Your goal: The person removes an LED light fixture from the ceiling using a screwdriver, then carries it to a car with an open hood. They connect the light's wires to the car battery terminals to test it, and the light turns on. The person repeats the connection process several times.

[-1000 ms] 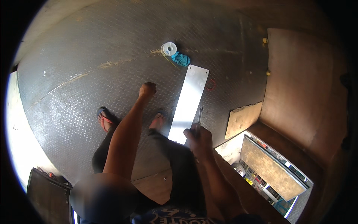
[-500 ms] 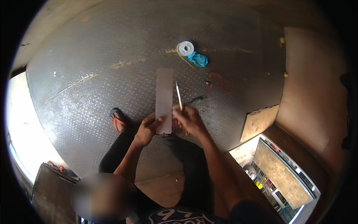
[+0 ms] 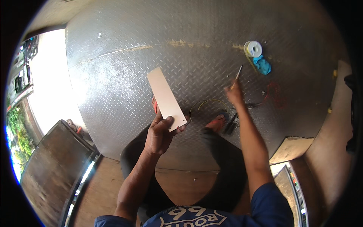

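My left hand (image 3: 160, 133) grips the near end of a long pale flat panel (image 3: 165, 97), which slants up and to the left over the metal floor. My right hand (image 3: 234, 94) is stretched out to the right and holds a thin screwdriver-like tool (image 3: 238, 73) that points up and away. A thin yellow wire (image 3: 207, 103) loops on the floor between the two hands. My feet in red sandals (image 3: 217, 123) rest on the floor below it.
A diamond-plate metal floor (image 3: 196, 49) fills the view. A white spool (image 3: 253, 48) and a blue cloth (image 3: 262, 65) lie at the far right, with red wire (image 3: 273, 94) nearby. Dark tools (image 3: 230, 124) lie by my right foot. A wooden board (image 3: 290, 150) sits at the lower right.
The hands have parted: my left hand now holds the panel alone, tilted leftward, while my right hand has moved out to the right with the thin tool.
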A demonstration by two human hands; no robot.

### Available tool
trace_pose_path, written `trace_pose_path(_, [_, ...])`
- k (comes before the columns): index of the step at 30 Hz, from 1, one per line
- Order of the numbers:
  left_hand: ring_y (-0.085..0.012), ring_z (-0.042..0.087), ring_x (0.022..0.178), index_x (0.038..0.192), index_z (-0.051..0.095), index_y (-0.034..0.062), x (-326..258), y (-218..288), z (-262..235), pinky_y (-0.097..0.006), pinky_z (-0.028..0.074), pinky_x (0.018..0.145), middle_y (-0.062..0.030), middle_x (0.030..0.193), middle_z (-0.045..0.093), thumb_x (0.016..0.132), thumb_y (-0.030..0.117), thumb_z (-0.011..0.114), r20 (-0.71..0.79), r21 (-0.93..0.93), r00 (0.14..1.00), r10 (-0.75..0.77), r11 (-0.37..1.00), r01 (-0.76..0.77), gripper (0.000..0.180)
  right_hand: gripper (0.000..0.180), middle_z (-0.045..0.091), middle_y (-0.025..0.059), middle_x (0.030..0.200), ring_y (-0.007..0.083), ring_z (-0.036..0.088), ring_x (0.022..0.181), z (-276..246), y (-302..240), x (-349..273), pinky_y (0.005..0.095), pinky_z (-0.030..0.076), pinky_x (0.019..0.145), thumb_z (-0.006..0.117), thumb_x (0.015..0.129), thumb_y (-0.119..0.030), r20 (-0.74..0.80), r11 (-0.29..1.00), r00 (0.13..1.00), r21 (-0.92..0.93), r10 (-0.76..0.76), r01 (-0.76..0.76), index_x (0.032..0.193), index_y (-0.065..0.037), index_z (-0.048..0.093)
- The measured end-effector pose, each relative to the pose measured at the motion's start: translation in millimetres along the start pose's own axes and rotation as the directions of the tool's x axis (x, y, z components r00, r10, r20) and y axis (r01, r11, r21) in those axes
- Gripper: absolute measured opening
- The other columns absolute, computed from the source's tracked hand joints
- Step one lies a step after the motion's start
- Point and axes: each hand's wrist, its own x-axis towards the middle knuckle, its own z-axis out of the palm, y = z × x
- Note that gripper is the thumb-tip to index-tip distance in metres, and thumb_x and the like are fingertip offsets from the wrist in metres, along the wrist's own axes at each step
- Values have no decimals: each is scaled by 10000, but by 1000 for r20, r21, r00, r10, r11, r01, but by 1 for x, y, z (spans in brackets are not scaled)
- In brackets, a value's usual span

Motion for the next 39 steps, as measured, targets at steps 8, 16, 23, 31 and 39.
trace_pose_path(8, [-231,561,1257,1507,421,80,-147,68,35,-440,440,1098,-75,1390,553,966,7,547,-22,-318,932,361,882,-349,560,537,733,176,1146,287,719,1064,-174,-316,-265,399,543,922,731,960,-286,330,761,781,592,-531,267,1403,-47,543])
trace_pose_path(16, [-281,636,1198,1401,460,60,-322,154,44,-415,527,1017,-142,1318,621,969,19,649,-134,-369,773,620,693,-620,473,102,743,158,867,307,741,776,-262,-484,-398,380,555,684,756,891,-82,140,713,711,311,-689,629,925,-13,690])
trace_pose_path(23, [-302,651,1211,1404,465,33,-444,281,-15,-447,535,1024,-141,1257,655,958,30,665,-266,-445,556,787,412,-795,489,140,753,142,923,298,743,848,-262,-639,-436,384,575,801,775,879,-84,395,345,214,298,-893,890,992,-34,710])
trace_pose_path(31, [-266,733,890,1184,595,44,-541,354,-130,-416,621,799,-126,1025,693,1015,212,662,-584,-251,316,747,203,-946,248,133,753,64,898,116,686,839,-201,-757,-467,265,542,776,690,1001,-131,672,553,172,407,-721,727,1035,-3,707])
trace_pose_path(39, [-224,720,833,1120,606,35,-534,418,-217,-385,610,755,-114,960,691,1038,285,639,-779,-44,131,614,154,-987,265,161,749,81,851,103,657,736,-113,-856,-473,289,525,669,700,998,-164,660,343,-108,516,-744,785,1062,-21,737])
